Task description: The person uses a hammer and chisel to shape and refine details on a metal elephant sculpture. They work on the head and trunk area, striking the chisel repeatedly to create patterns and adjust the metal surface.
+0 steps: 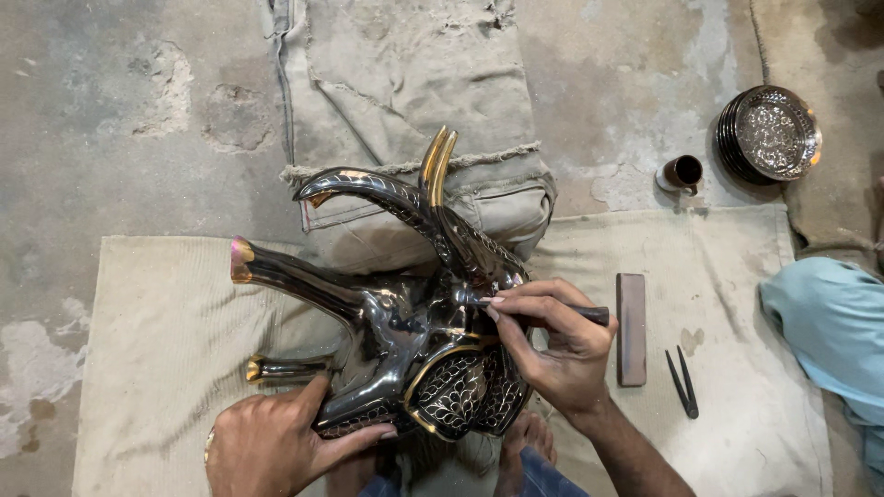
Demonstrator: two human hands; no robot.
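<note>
The right hand (552, 345) is clenched around a thin dark tool (589, 314), held like a pen, with its tip pressed to the side of a dark, glossy metal figure (405, 340) — an animal shape with legs and horns sticking out. The left hand (276, 442) lies spread and loose against the figure's lower edge, fingers and thumb braced on it, grasping nothing. The figure rests on its side on a pale cloth (157, 340) laid over the floor (110, 120), just in front of the person's bare foot (527, 440). Fine engraved patterns show bright on its lower part, and the tips of its legs and horns gleam brass.

Just right of the right hand a flat brown stone (632, 329) lies on the cloth, and beyond it a small pair of dark tweezers (683, 382). Above the figure a second, folded cloth (405, 83) with a frayed edge runs toward the top. Farther right, on the bare floor, stands a small metal cup (683, 172) beside a stack of engraved plates (772, 134). At the right edge — a light blue sleeve (829, 322) of someone else.
</note>
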